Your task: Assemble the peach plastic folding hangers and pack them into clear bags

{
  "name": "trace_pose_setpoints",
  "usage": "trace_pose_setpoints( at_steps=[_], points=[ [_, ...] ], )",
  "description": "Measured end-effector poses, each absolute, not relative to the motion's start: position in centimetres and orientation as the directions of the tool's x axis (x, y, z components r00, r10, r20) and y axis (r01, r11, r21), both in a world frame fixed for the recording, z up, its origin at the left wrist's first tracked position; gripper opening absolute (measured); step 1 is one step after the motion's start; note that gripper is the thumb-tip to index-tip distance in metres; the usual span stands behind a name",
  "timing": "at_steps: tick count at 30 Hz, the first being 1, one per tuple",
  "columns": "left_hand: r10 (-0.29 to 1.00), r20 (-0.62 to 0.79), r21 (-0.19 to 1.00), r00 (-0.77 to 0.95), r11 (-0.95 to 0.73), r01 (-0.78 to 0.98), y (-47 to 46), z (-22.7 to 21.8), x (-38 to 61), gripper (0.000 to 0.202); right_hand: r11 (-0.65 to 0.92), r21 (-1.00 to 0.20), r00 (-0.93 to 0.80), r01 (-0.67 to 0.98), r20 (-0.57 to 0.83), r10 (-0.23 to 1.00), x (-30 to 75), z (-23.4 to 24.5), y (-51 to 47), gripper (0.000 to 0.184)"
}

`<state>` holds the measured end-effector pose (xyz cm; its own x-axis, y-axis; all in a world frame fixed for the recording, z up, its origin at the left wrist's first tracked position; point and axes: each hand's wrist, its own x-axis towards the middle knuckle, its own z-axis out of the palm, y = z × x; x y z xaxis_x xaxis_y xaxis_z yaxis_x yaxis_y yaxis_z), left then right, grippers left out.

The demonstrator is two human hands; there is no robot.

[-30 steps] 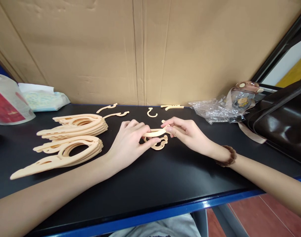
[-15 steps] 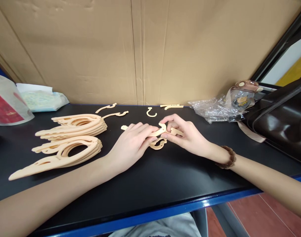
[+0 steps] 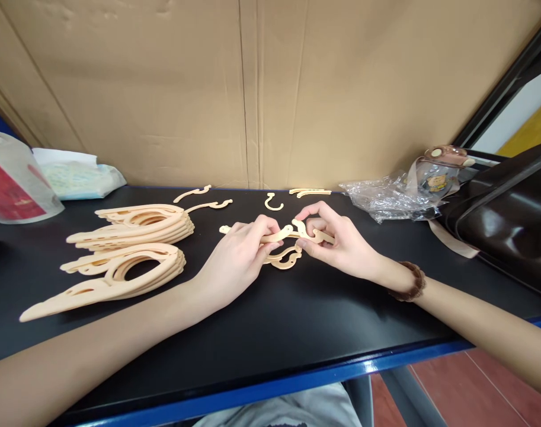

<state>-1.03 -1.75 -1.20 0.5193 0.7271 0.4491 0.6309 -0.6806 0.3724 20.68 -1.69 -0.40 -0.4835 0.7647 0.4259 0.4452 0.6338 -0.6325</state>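
Near the middle of the table, my left hand (image 3: 246,246) is closed on a beige hanger arm (image 3: 282,235), whose rounded end sticks out past the fingertips. My right hand (image 3: 336,237) pinches a beige hanger hook (image 3: 300,228) between thumb and index finger, close to that rounded end. Whether the two pieces touch is hard to make out. Below the fingers, more curved hanger parts (image 3: 288,259) lie on the table, partly covered by my left hand. To the left rest two stacks of folded hangers, a rear stack (image 3: 141,228) and a front stack (image 3: 105,290).
Loose hanger arms (image 3: 208,205), a single hook (image 3: 274,203) and thin strips (image 3: 310,192) lie along the back of the black table (image 3: 261,344). A cardboard wall (image 3: 163,89) stands behind. Clear plastic wrap (image 3: 372,198) and a dark bag (image 3: 505,219) sit right; a tissue pack (image 3: 81,178) left.
The hook in my right hand has shifted slightly right, away from the arm's rounded end, which now shows separately. My left fingers have lifted and bent more around the arm.
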Motion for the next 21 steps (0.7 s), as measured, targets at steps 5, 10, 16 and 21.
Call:
trace_pose_setpoints(
  at_steps=[5, 10, 16, 21],
  points=[
    [0.728, 0.45, 0.352, 0.518, -0.677, 0.646, -1.7, -1.0, -0.9, 0.007, 0.65, -0.544, -0.452, 0.531, 0.467, 0.76, 20.9, -0.1, -1.3, 0.026],
    [0.703, 0.482, 0.289, 0.523, -0.691, 0.663, -1.5, -1.1, -1.0, 0.007, 0.559, -0.266, -0.405, 0.785, 0.462, 0.789, 22.0, -0.3, 0.4, 0.023],
    [0.636, 0.511, 0.265, 0.578, -0.756, 0.598, -1.6, -1.3, -1.3, 0.009, 0.485, -0.215, -0.393, 0.848, 0.358, 0.847, 23.5, -1.2, 2.3, 0.023],
    [0.513, 0.507, 0.155, 0.692, -0.845, 0.512, -2.1, -0.7, -1.2, 0.018, 0.517, -0.127, -0.44, 0.846, 0.38, 0.814, 23.7, -1.3, 2.3, 0.026]
  ],
)
